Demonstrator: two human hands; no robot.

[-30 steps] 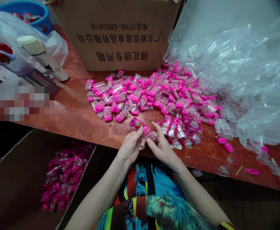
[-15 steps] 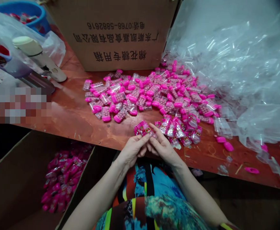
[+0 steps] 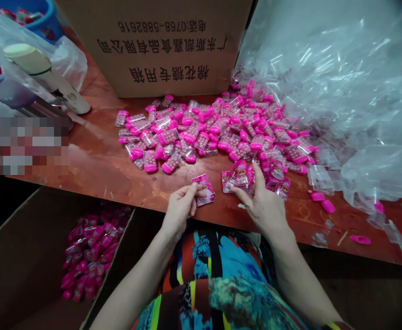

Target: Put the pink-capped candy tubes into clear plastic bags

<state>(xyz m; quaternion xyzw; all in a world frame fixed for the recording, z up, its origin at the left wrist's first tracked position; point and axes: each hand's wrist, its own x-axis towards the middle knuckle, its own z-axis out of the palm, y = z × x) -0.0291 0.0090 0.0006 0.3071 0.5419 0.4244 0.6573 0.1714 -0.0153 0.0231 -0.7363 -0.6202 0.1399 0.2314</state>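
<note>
Left hand point(image 3: 178, 208) pinches the fanned pink wrappers point(image 3: 206, 195) left of the packet heap point(image 3: 274, 172) and apart from it; their long axis appears to run toward the candy bottles point(image 3: 201, 140) beyond the heap. Right hand point(image 3: 268, 208), nearer, parts thumb and forefinger about the heap's left packets; whether it grips cannot be told. Clear bags point(image 3: 352, 96) lie right of the heap.

A garment point(image 3: 237, 300) printed in blue, orange, black and yellow; the right sleeve point(image 3: 334, 326), barely in view, seems yellow-edged.
</note>
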